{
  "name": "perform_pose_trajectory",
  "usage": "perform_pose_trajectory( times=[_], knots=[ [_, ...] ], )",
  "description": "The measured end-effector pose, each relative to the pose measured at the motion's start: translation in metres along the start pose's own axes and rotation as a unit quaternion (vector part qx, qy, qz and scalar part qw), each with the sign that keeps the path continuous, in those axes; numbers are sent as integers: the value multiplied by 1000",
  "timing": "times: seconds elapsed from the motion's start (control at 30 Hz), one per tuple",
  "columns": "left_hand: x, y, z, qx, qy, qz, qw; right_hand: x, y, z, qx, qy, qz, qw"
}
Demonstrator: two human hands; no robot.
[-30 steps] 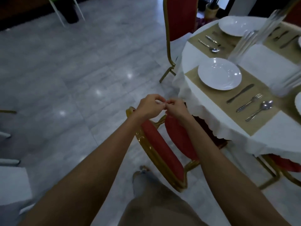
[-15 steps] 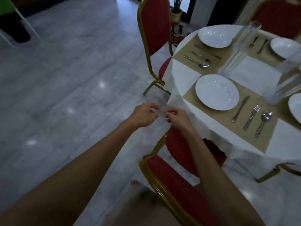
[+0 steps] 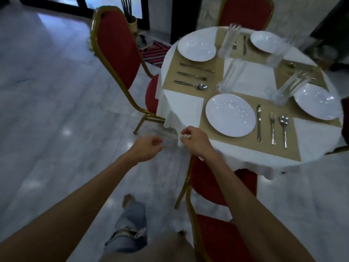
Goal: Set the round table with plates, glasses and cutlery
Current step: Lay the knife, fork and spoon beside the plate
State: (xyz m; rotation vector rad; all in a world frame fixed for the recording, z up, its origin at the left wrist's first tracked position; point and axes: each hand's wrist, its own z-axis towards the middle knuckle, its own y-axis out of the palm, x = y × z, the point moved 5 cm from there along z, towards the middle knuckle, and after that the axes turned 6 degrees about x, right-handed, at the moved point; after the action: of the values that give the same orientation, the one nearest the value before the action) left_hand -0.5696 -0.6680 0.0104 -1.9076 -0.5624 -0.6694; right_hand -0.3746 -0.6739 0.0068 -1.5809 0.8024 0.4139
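The round table, under a white cloth (image 3: 181,104) with tan placemats, carries several white plates, the nearest one (image 3: 230,115) just right of my hands. A knife (image 3: 258,122), fork (image 3: 272,128) and spoon (image 3: 284,129) lie right of that plate. Tall clear glasses (image 3: 231,76) stand around the middle. A second cutlery set (image 3: 190,78) lies at the left setting. My right hand (image 3: 196,140) is curled at the cloth's hanging edge; whether it pinches the cloth is unclear. Out over the floor, my left hand (image 3: 147,147) is loosely curled and holds nothing.
A red chair with a gold frame (image 3: 115,48) stands at the table's left, another (image 3: 217,233) is tucked under the near edge below my right arm, and a third (image 3: 247,12) sits at the far side. Pale marble floor (image 3: 56,110) spreads to the left.
My hands, joined fingertip to fingertip a second ago, have drawn apart. The view has swung toward the table, and my right hand now sits at the cloth's edge.
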Motion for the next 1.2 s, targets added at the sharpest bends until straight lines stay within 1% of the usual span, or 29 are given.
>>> perform_pose_trajectory(
  times=[0.07, 0.2, 0.3, 0.43, 0.5, 0.6, 0.67, 0.7, 0.8, 0.83, 1.03, 1.1, 1.2],
  knots=[
    [-4, -16, 19, -20, 11, 7, 1000, -8, 4, 9, 12, 33, 14, 999],
    [4, -51, 60, -32, 91, 33, 995, -28, 10, 29, 37, 65, 16, 997],
    [13, -71, 91, -40, 128, 29, 991, -40, 8, 44, 61, 88, 17, 994],
    [25, -77, 139, -69, 162, 55, 983, -45, 3, 71, 98, 114, 44, 988],
    [27, -72, 161, -89, 167, 64, 980, -42, 5, 86, 110, 128, 52, 984],
    [26, -64, 198, -116, 167, 61, 977, -35, 12, 117, 106, 144, 50, 983],
    [27, -61, 228, -118, 155, 53, 980, -26, 14, 145, 104, 162, 61, 979],
    [27, -61, 244, -108, 138, 35, 984, -21, 13, 161, 110, 171, 70, 977],
    [22, -63, 290, -69, 53, -29, 996, -6, 0, 209, 149, 194, 76, 967],
    [24, -63, 302, -65, 41, -32, 996, -3, -6, 222, 163, 205, 73, 962],
    [42, -55, 373, -16, 20, -18, 1000, 27, -39, 282, 217, 268, 48, 937],
    [48, -48, 388, -21, 24, -25, 999, 38, -41, 293, 208, 299, 44, 930],
    [52, -41, 401, -13, 41, 3, 999, 52, -39, 308, 203, 308, 36, 929]
  ],
)
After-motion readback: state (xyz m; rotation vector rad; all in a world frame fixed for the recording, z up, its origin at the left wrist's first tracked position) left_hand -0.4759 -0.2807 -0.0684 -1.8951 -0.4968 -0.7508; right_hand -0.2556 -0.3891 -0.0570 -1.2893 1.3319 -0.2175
